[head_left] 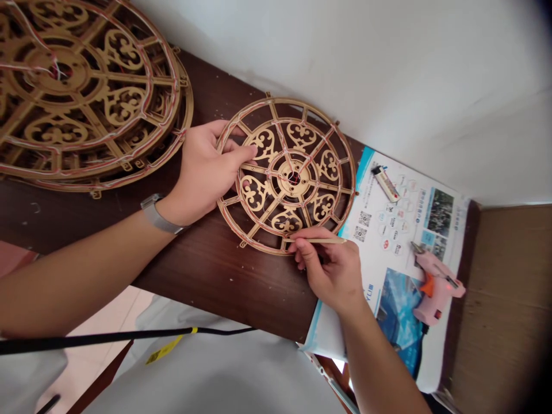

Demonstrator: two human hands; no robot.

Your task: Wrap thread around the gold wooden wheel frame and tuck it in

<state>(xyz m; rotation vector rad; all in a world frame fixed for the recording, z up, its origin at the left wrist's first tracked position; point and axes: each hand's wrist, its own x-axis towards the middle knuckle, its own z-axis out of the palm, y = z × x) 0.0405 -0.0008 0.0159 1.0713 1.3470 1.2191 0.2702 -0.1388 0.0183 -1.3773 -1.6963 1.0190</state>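
Observation:
A round golden openwork frame [294,178], with red and white wires running along its rings and spokes, is tilted over the dark wooden table [259,293]. My left hand [211,169] grips its left rim, thumb on top and fingers partly hidden beneath. Between the thumb and fingers of my right hand [330,264] is a thin pale wooden stick [319,240], its tip at the frame's lower rim. The right hand's lower fingers are curled.
Larger golden frames [99,98] with wiring are stacked at the upper left. On the right, a printed sheet [366,201] bears a lighter [386,184] and a pink glue gun [435,287] with a dark cable. A wall [345,57] borders the table's back; cardboard [509,310] stands at far right.

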